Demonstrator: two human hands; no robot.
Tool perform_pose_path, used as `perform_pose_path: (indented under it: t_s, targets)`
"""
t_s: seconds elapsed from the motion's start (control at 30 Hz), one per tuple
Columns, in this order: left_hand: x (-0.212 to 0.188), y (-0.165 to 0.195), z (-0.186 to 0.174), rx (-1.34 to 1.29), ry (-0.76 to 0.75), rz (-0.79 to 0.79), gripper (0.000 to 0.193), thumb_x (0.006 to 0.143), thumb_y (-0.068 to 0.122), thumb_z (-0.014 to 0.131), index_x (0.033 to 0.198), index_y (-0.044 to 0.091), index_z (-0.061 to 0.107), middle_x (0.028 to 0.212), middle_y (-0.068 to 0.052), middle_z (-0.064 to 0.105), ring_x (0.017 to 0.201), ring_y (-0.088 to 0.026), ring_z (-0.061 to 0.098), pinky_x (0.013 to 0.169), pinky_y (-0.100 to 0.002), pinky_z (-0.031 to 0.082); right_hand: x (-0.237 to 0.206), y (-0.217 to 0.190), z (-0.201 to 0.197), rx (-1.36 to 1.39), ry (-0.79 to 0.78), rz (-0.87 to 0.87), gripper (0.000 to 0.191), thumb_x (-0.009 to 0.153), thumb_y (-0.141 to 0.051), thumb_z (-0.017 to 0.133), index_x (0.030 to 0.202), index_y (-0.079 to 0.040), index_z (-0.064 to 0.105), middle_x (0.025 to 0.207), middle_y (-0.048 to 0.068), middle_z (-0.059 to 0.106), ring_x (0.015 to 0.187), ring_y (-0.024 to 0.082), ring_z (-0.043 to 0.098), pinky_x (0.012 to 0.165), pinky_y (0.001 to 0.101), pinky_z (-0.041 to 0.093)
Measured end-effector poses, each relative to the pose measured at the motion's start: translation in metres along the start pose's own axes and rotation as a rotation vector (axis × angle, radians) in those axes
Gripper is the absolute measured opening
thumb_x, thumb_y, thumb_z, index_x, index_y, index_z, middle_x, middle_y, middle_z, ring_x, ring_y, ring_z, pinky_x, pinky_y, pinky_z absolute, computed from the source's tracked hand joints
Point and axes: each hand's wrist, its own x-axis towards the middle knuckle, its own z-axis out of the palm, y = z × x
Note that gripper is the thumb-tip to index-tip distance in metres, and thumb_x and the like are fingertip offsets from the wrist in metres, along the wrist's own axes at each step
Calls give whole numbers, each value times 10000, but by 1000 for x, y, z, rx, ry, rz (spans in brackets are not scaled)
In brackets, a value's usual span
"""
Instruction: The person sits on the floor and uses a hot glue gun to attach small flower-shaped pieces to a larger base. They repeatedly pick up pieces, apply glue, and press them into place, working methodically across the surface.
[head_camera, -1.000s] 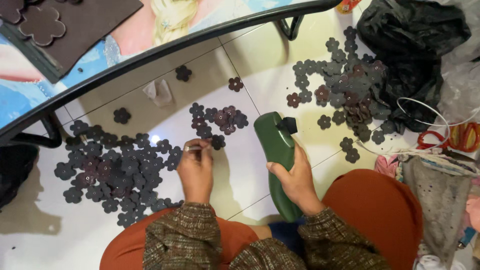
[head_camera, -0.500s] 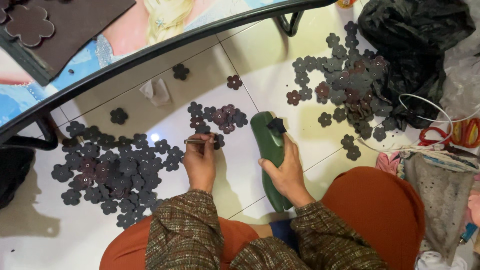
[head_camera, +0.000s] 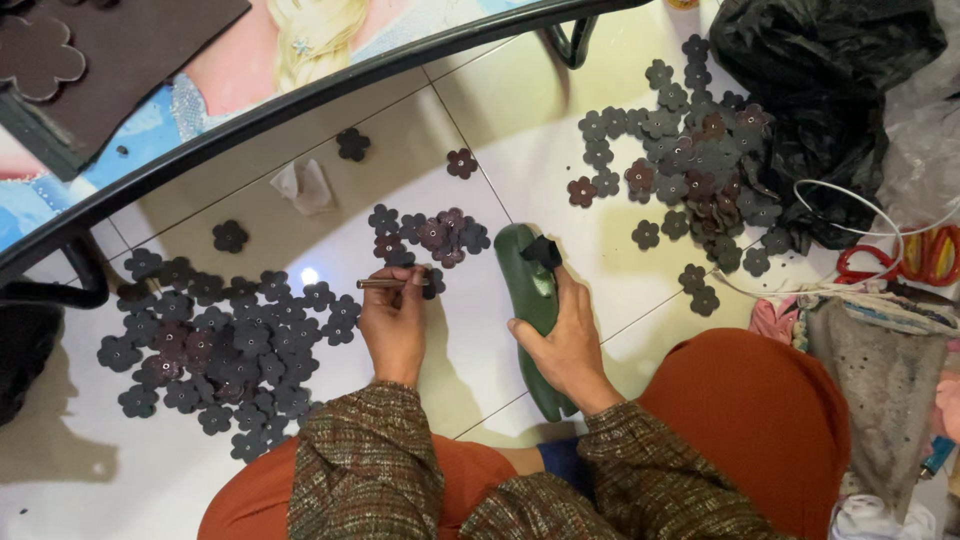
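Left hand (head_camera: 393, 325) pinching thin rod (head_camera: 385, 284) beside flower cutouts (head_camera: 430, 236); right hand (head_camera: 565, 340) wrapped round green glue gun (head_camera: 532, 300), steadying it upright-ish.

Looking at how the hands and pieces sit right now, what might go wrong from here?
The left hand pinches a thin metal rod over a dark flower cutout; it may slip off that small piece. The right hand grips the green tool close by, so fingers could get knocked. The white cable nearby might snag.
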Motion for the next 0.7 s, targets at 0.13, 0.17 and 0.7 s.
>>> perform_pose_path:
  t_s: [0.13, 0.17, 0.7]
  targets:
    - [-1, 1, 0, 49, -2, -1, 103, 995, 23, 636, 1088, 24, 590, 1099, -103, 733, 1026, -124, 699, 916, -265, 560, -1, -3, -1, 6, -26, 38, 959, 766, -356, 758, 1548, -42, 299, 1338, 198, 459, 1238, 359, 518, 1020, 457, 453]
    - [-1, 1, 0, 54, -6, 2, 99, 997, 25, 635, 1085, 24, 590, 1099, -101, 735, 1022, -123, 700, 915, -262, 563, 0, -3, -2, 7, -31, 47, 962, 764, -357, 756, 1550, -47, 297, 1336, 198, 459, 1235, 358, 519, 1017, 457, 454]
    - [-21, 50, 16, 670, -82, 70, 157, 961, 91, 638, 1114, 95, 671, 1068, -146, 755, 896, -267, 756, 733, -370, 579, -4, -10, -12, -74, -84, 69, 952, 727, -356, 765, 1531, -48, 359, 1308, 192, 520, 1213, 332, 563, 1002, 436, 482]
